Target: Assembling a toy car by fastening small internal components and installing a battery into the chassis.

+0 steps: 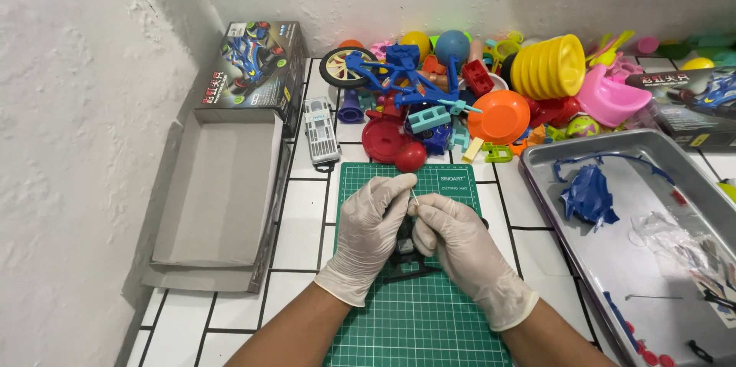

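Gloved hands (418,233) together, fingertips pinched

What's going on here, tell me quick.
A person in white gloves works over a green cutting mat. The left hand pinches a thin pin, while the right hand steadies a small black part between them. A metal tray with a blue car shell sits to the right, an open cardboard box to the left, and a toy pile behind.
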